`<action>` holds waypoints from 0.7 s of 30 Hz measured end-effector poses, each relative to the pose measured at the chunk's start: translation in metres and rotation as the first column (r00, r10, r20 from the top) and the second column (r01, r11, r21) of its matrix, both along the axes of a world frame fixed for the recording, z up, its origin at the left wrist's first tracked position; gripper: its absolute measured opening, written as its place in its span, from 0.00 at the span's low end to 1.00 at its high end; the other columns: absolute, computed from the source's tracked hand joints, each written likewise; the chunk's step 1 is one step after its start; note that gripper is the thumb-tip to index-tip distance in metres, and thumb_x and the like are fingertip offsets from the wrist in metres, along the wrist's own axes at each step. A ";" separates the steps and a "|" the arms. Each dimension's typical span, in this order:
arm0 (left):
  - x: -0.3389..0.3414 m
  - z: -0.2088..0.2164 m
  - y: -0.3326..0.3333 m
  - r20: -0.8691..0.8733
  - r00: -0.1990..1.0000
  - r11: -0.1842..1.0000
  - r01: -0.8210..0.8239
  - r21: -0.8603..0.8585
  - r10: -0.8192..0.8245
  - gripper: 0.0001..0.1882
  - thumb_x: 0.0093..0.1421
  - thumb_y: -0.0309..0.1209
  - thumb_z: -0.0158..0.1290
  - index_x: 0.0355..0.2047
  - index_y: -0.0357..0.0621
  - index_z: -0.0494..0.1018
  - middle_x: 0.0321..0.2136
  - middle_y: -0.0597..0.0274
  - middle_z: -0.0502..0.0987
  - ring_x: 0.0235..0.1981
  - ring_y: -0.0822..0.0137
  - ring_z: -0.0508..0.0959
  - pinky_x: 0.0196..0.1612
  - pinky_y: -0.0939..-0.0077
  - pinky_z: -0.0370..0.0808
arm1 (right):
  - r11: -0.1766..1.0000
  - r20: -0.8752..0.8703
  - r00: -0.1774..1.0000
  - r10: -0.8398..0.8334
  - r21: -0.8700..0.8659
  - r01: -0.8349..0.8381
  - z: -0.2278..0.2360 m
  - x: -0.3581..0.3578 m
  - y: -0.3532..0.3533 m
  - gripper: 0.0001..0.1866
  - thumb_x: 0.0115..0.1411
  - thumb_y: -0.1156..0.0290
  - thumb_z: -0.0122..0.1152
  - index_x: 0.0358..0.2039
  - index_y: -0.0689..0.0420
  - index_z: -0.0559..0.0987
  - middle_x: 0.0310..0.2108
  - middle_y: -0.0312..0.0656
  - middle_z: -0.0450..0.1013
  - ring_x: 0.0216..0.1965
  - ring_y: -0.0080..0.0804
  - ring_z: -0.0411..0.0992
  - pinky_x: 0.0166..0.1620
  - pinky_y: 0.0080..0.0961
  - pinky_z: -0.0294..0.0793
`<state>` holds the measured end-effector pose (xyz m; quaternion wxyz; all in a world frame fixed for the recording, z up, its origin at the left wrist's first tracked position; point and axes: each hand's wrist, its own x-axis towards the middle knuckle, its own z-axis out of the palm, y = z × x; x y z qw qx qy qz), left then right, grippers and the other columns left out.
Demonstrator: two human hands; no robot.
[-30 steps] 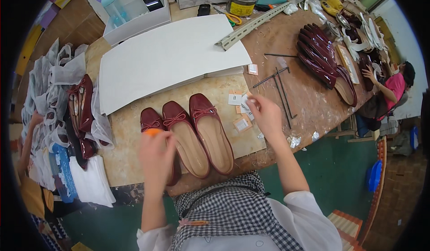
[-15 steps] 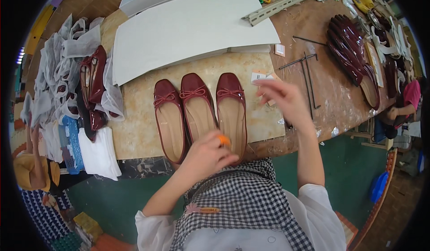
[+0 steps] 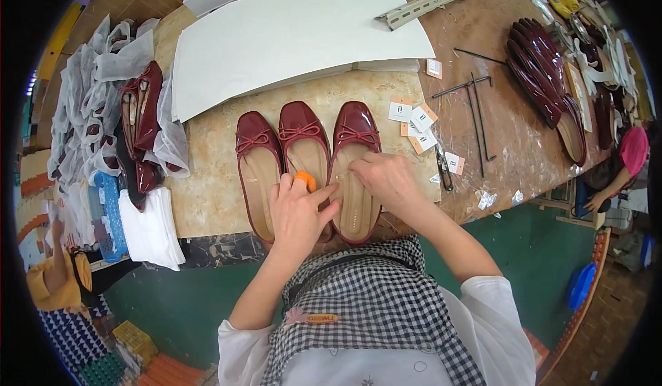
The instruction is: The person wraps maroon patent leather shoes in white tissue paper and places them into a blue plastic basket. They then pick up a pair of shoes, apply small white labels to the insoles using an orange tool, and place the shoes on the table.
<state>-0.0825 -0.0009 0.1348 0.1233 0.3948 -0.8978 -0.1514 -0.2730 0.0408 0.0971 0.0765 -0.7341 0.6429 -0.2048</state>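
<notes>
Three dark red patent ballet flats with bows lie side by side, toes away from me: the left shoe [image 3: 258,179], the middle shoe [image 3: 301,127] and the right shoe [image 3: 356,124]. My left hand [image 3: 298,214] is over the middle shoe, fingers apart, with an orange band [image 3: 305,180] round one finger. Inside the right shoe, just behind its bow, the fingertips of my right hand [image 3: 393,183] are pinched together; whatever they may hold is hidden. Several white and orange paper tags [image 3: 400,109] lie to the right of the shoes.
Large white sheets [image 3: 289,41] are stacked behind the shoes. Bent metal rods [image 3: 476,124] and nested dark red shoes [image 3: 534,69] lie to the right. Wrapped shoes [image 3: 89,124] and white cloths [image 3: 150,227] stand left. Other people's arms [image 3: 610,186] show at both sides.
My right hand has come from above the tags down and left into the right shoe. My left hand has shifted left and up, over the middle shoe. The tags are now uncovered.
</notes>
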 end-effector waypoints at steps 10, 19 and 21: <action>-0.003 0.003 -0.001 0.013 1.000 1.000 0.000 0.004 0.000 0.17 0.43 0.36 0.61 0.36 0.55 0.81 0.24 0.60 0.66 0.34 0.60 0.66 0.37 0.67 0.62 | 0.999 0.077 0.996 -0.038 -0.013 0.039 -0.006 0.002 0.004 0.05 0.50 0.68 0.60 0.28 0.53 0.78 0.22 0.37 0.71 0.25 0.35 0.73 0.27 0.30 0.72; -0.004 0.001 0.000 0.017 1.000 1.000 -0.001 0.005 0.001 0.17 0.42 0.35 0.61 0.37 0.55 0.81 0.24 0.60 0.67 0.34 0.60 0.67 0.37 0.67 0.63 | 0.998 0.053 0.998 -0.021 -0.066 0.025 -0.003 0.010 0.004 0.02 0.45 0.71 0.57 0.22 0.53 0.75 0.21 0.36 0.69 0.27 0.33 0.73 0.29 0.27 0.73; -0.005 0.001 0.000 0.024 1.000 1.000 0.000 0.010 0.000 0.17 0.42 0.35 0.61 0.37 0.55 0.81 0.24 0.60 0.67 0.34 0.60 0.67 0.37 0.67 0.63 | 0.997 0.140 0.990 -0.009 -0.069 0.019 -0.003 0.008 0.004 0.02 0.46 0.71 0.57 0.23 0.53 0.77 0.21 0.36 0.70 0.27 0.33 0.73 0.30 0.28 0.73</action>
